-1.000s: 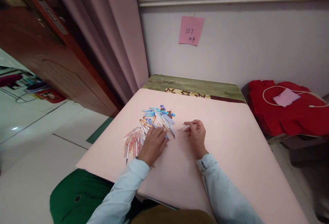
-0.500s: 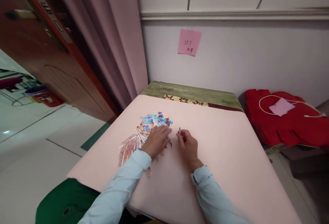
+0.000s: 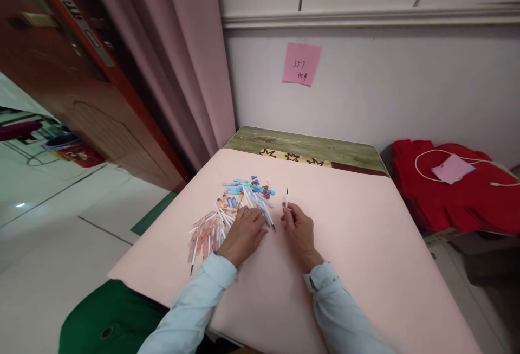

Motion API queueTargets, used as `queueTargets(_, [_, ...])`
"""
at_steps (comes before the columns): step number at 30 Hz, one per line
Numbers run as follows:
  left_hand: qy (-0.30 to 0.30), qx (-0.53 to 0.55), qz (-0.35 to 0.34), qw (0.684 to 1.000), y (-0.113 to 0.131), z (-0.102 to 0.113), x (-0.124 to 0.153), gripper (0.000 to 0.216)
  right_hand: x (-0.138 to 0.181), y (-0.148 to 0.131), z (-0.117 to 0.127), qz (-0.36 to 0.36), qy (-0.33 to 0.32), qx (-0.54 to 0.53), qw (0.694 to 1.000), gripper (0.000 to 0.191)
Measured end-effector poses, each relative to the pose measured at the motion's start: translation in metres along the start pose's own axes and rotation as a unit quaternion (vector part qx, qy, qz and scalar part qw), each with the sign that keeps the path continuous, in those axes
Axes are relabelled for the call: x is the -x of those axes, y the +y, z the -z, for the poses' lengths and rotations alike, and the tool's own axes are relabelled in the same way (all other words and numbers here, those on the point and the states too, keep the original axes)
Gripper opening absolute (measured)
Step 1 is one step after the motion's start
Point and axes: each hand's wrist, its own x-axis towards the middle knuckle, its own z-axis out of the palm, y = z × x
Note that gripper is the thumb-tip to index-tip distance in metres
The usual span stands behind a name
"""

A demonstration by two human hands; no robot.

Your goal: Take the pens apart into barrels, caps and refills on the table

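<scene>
My right hand (image 3: pixel 299 228) pinching white pen (image 3: pixel 286 200) between thumb and fingers, dark tip pointing away from me. My left hand (image 3: pixel 245 233) palm down at pile of pens (image 3: pixel 221 214), fingers bent; cannot tell if gripping any. Pink pieces (image 3: pixel 206 233) left of it, blue pieces (image 3: pixel 233 191) beyond, on pale pink surface (image 3: pixel 365 256).

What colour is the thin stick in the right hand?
The stick is white with a dark tip, head view.
</scene>
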Motion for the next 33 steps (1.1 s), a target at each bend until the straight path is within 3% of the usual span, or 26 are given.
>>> queueTargets(6, [-0.009, -0.006, 0.009, 1.000, 0.002, -0.001, 0.007, 0.019, 0.000, 0.006, -0.002, 0.024, -0.015, 0.010, 1.000, 0.039])
queueTargets(12, [0.091, 0.010, 0.036, 0.995, -0.009, 0.012, 0.016, 0.017, 0.003, 0.004, -0.002, -0.001, -0.021, 0.026, 0.999, 0.024])
queueTargets(17, [0.211, -0.009, 0.190, 0.959, -0.034, 0.028, 0.026, 0.020, 0.005, -0.004, 0.000, 0.040, -0.048, 0.067, 0.996, 0.023])
queueTargets(22, [0.219, 0.028, 0.300, 0.928, -0.050, 0.026, 0.043, 0.019, 0.006, -0.004, 0.001, 0.039, -0.052, 0.058, 0.996, 0.024])
queueTargets(24, [0.206, 0.041, 0.287, 0.935, -0.046, 0.024, 0.044, 0.019, 0.005, -0.003, 0.002, 0.010, -0.030, 0.022, 0.999, 0.025])
queueTargets(26, [0.177, 0.043, 0.229, 0.956, -0.037, 0.020, 0.036, 0.021, 0.003, -0.002, 0.003, -0.032, -0.008, -0.027, 0.999, 0.027])
queueTargets(30, [0.073, 0.003, 0.073, 0.995, -0.014, 0.004, 0.001, 0.031, -0.006, -0.001, 0.005, -0.093, -0.003, -0.115, 0.989, 0.026])
queueTargets(33, [-0.008, -0.033, 0.014, 0.999, -0.006, -0.012, -0.024, 0.034, -0.009, 0.001, 0.007, -0.113, -0.008, -0.130, 0.985, 0.026])
